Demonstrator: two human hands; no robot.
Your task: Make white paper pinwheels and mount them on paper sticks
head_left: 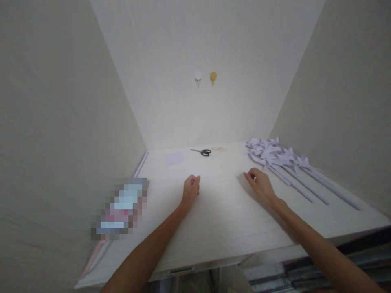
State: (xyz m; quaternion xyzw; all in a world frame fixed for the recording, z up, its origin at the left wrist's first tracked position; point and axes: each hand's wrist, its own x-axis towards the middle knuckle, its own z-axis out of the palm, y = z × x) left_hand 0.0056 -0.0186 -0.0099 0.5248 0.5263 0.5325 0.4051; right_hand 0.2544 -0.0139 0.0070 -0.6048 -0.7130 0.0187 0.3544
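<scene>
My left hand rests on the white table near its middle, fingers curled into a loose fist with nothing visible in it. My right hand lies further right, fingers bent and thumb meeting the index finger; whether anything is pinched there I cannot make out. Just right of it lie several white paper pinwheels on long white sticks. Black-handled scissors lie at the back of the table, beyond both hands. A pale square of paper sits at the back left.
Walls close the table in on the left, back and right. Two round hooks, one white and one yellow, hang on the back wall. A blurred-out object lies at the table's left edge. Dark shelving shows below right.
</scene>
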